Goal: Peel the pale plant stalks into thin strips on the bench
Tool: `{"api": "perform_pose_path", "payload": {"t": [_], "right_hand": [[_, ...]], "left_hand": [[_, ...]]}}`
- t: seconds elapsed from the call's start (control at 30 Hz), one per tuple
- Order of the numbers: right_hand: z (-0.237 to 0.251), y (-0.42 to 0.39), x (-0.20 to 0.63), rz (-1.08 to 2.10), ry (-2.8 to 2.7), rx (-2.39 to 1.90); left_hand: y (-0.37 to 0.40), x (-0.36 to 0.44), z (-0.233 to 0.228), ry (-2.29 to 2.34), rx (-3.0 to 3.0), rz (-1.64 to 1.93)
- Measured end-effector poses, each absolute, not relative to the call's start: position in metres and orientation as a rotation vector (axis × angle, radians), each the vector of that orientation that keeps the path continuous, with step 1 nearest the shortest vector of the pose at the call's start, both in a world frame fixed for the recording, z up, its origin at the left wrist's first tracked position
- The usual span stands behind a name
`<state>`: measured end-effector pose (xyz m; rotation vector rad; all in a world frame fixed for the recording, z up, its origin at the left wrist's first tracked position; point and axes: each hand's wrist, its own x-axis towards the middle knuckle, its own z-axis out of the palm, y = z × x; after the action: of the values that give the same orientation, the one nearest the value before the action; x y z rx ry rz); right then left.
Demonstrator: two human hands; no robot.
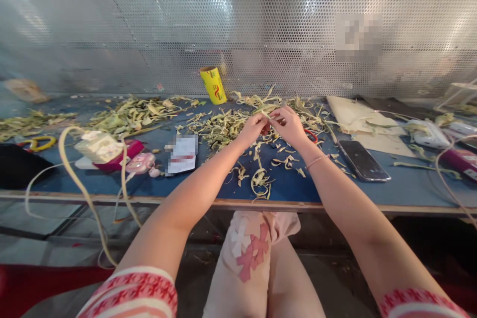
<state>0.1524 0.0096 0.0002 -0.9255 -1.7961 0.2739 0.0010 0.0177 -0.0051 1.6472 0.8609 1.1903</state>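
Note:
My left hand (253, 128) and my right hand (287, 125) meet over the blue table (208, 186), fingertips pinched together on a thin pale green strip (267, 110). Something small and red shows between the two hands; I cannot tell what it is. A heap of pale green and yellow strips and scraps (219, 126) lies under and around the hands. Curled offcuts (261, 181) lie closer to the table's front edge.
A yellow roll (213, 85) stands at the back by the perforated metal wall. A dark phone (363, 160) lies to the right, red-handled scissors (311, 135) beside my right hand. Left are a card (182, 154), a pink item (141, 163) and a white box (97, 146).

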Motion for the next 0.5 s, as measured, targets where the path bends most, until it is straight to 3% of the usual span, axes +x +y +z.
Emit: {"api": "perform_pose_path", "payload": {"t": [0.5], "right_hand": [[0.0027, 0.0057, 0.1558, 0.133, -1.874, -0.854]], "left_hand": [[0.0181, -0.0019, -0.0070, 0.746, 1.783, 1.287]]}}
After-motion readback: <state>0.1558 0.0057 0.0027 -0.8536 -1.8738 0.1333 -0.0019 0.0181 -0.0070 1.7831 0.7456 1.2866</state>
